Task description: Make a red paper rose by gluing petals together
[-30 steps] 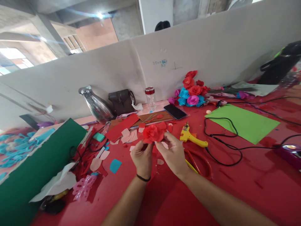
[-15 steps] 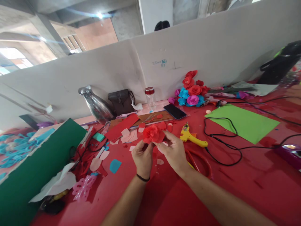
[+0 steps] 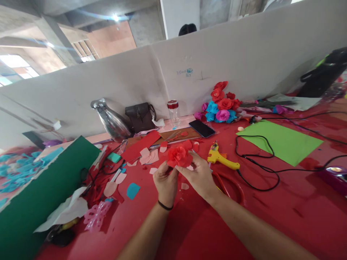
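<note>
A red paper flower with layered petals is held up over the red table, between both hands. My left hand pinches it from below on the left, the fingertips partly hidden under the petals. My right hand grips its right underside, thumb reaching toward the middle. Just right of the hands lies a yellow glue gun with a black cord. Red-handled scissors rest beneath my right forearm, partly covered. Cut pink paper pieces and a blue paper petal lie left of the flower.
Behind are a steel jug, a dark bag, a glass jar, a phone and a bunch of paper flowers. A green box stands left; a lime sheet and cords lie right.
The flower has shifted slightly right and turned in my hands, so its petals now look rounder. Both hands keep hold of it; the things on the table have stayed put.
</note>
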Demonstrator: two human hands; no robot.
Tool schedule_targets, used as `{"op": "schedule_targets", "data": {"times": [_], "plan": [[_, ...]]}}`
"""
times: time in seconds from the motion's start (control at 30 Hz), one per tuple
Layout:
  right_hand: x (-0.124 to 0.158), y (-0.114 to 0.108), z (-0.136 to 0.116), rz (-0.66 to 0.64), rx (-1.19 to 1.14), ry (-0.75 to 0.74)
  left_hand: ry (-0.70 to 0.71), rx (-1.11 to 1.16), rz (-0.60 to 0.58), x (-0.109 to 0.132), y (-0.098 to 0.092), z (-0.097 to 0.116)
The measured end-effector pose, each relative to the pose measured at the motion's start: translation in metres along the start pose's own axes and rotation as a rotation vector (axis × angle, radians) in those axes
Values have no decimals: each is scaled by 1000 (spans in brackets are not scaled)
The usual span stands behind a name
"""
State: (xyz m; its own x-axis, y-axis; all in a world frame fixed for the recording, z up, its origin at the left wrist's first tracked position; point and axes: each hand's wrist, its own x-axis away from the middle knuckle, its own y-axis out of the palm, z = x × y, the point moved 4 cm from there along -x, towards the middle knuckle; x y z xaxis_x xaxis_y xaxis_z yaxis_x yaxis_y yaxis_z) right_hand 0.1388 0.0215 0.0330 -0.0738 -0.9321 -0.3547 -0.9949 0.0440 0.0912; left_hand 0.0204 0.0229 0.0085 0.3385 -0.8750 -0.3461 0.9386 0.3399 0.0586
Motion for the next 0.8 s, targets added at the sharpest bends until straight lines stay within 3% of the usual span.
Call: {"op": "schedule_targets", "data": {"times": [0.13, 0.3, 0.6, 0.8], "plan": [[-3, -2, 3, 33, 19, 43, -80, 96, -65, 0, 4, -2], [-5, 0, 8, -27, 14, 61, -208, 212, -52, -5, 6, -4], [-6, -9, 25, 97, 47, 219, -627, 487, -104, -16, 10, -20], [-7, -7, 27, 92, -17, 308, -682, 521, -138, -15, 11, -18]]}}
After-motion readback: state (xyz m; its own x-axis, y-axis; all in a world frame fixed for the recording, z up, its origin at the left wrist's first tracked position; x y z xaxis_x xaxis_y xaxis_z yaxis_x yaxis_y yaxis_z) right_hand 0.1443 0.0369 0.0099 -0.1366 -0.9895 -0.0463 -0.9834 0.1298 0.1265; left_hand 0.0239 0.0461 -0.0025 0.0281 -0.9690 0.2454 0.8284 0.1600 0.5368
